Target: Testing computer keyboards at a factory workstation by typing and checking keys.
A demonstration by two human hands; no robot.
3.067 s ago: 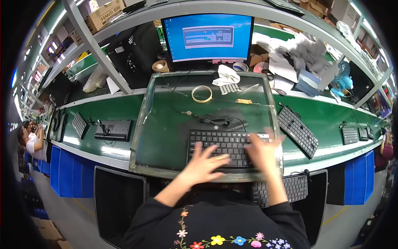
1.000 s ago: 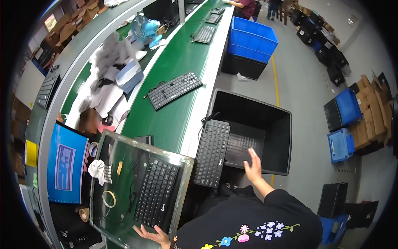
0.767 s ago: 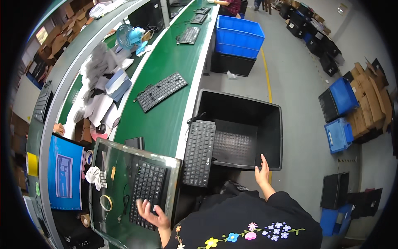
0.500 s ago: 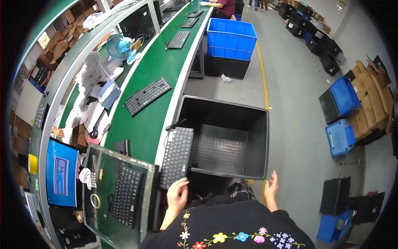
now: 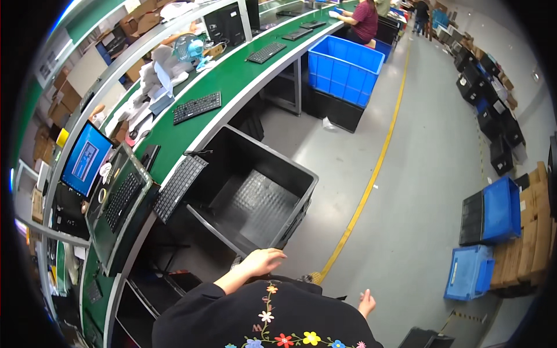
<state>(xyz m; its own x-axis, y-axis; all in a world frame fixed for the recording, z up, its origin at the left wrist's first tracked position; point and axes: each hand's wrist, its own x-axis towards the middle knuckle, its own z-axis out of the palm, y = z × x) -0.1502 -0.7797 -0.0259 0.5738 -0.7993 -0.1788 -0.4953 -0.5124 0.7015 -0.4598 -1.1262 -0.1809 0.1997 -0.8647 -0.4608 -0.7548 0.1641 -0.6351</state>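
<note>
My left hand point(image 5: 264, 262) is beside the near corner of a black plastic crate point(image 5: 255, 139); its fingers are stretched out and nothing is in them. Whether it touches the rim I cannot tell. Low and to the right, my right hand point(image 5: 366, 303) hangs over the floor, loosely open and without anything in it. A black keyboard point(image 5: 181, 187) lies slanted between the bench edge and the crate's left side, its cable bunched at the far end. Inside the crate no contents show. Another black keyboard point(image 5: 123, 200) rests on a framed glass panel point(image 5: 110, 249) to the left.
Along the green bench point(image 5: 232, 84) lie several more keyboards, one of them nearby point(image 5: 197, 108). A monitor point(image 5: 87, 159) stands at the left. Ahead, a blue crate point(image 5: 342, 72) sits on a black one. Blue bins point(image 5: 467, 272) and cardboard point(image 5: 531, 232) line the right; a person point(image 5: 362, 23) sits far off.
The view has swung to the right, so bench and crate appear farther left. My left hand has moved from the slanted keyboard's near end to the crate's near corner. My right hand is lower.
</note>
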